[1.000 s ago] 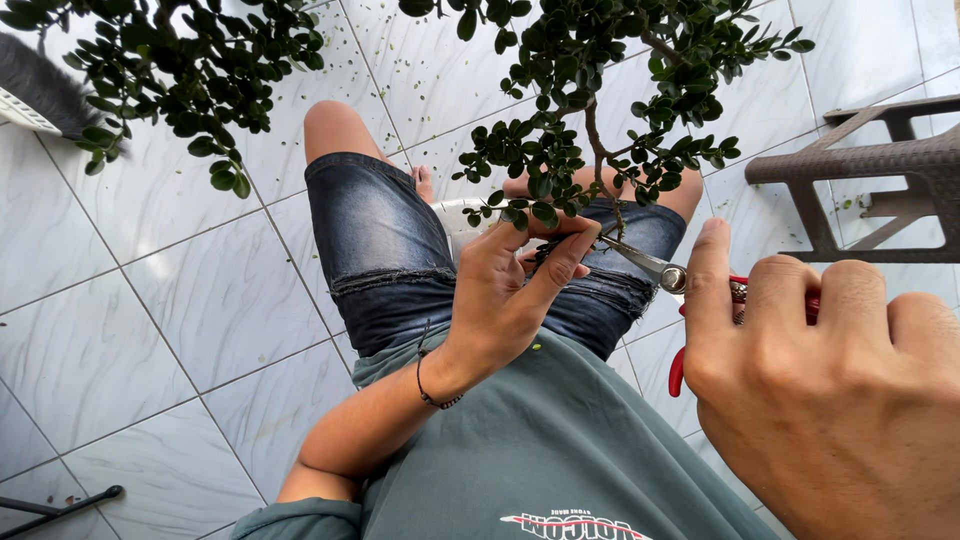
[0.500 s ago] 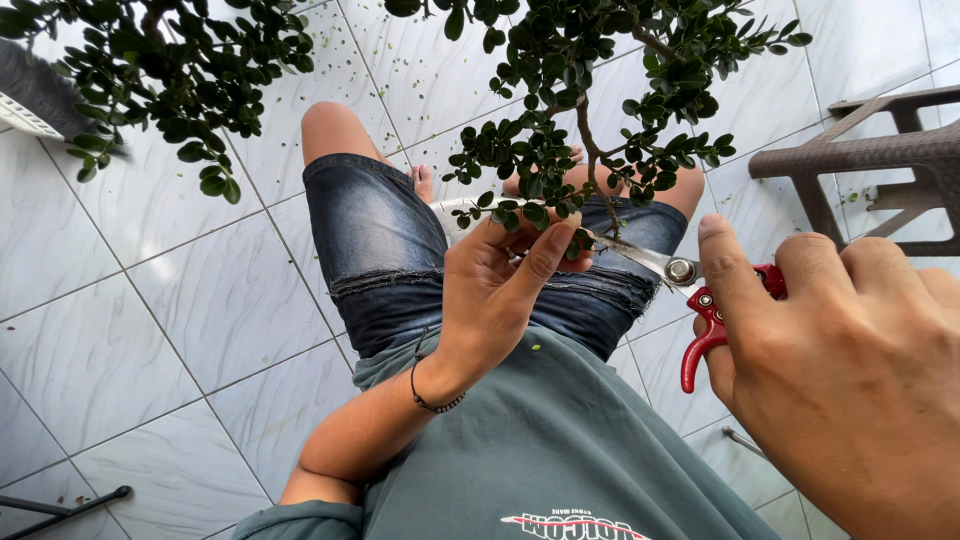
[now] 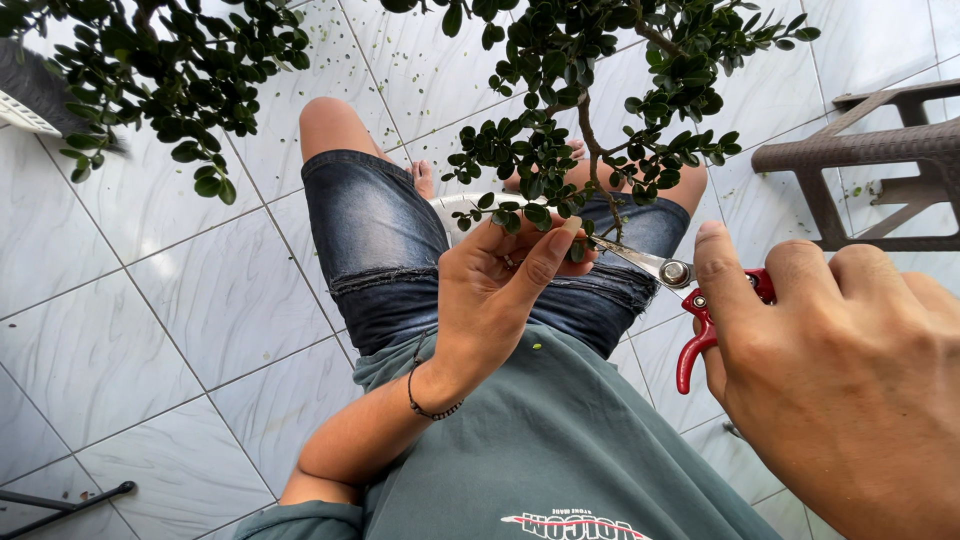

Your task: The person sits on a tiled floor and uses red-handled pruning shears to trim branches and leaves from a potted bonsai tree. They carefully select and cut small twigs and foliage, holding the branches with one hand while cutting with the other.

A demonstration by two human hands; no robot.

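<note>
A small-leaved bonsai-like shrub spreads its branches across the top of the head view. My left hand reaches up under a low leafy twig and pinches it between thumb and fingers. My right hand fills the lower right and grips red-handled pruning shears. The metal blades point left, their tips at the twig right next to my left fingers. Whether the blades are apart is hard to tell. Below are my knees in denim shorts and a green shirt.
A brown wicker-style stool stands at the right edge. The floor is white marbled tile strewn with tiny green clippings. A second leafy branch hangs at upper left. A dark metal leg lies at the bottom left corner.
My right hand has slid right and lower, showing more of the red handles. The shear tips stay at the twig. My left hand keeps its pinch with little movement.
</note>
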